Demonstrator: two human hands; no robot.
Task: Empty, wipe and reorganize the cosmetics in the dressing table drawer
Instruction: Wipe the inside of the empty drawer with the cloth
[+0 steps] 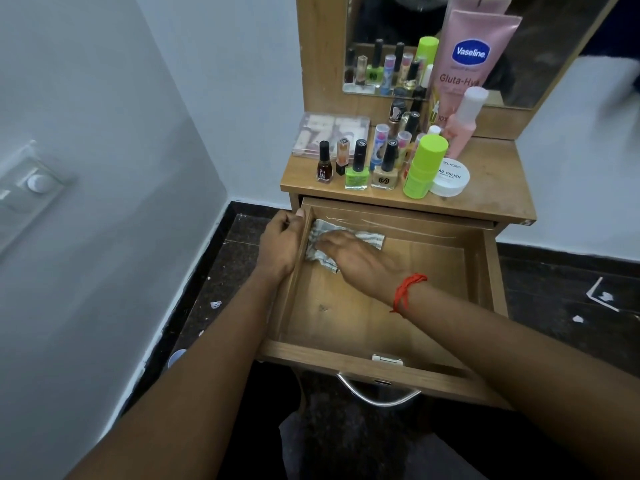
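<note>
The wooden drawer (381,306) is pulled out and holds only a grey-and-white striped cloth (372,237) in its far left corner. My right hand (353,258) lies flat on the cloth, fingers pressing it onto the drawer floor. My left hand (282,244) grips the drawer's left wall from outside, thumb on the rim. The cosmetics stand on the dressing table top (491,181): nail polish bottles (358,166), a green stick (424,166), a white nail polish remover tub (450,178), a pink Vaseline tube (467,57), a pink bottle (462,123) and a clear plastic case (329,133).
A mirror (554,46) rises behind the table top. The drawer's metal handle (377,393) faces me. White walls close in on the left, with a switch plate (31,188). The dark floor (554,289) carries small white scraps.
</note>
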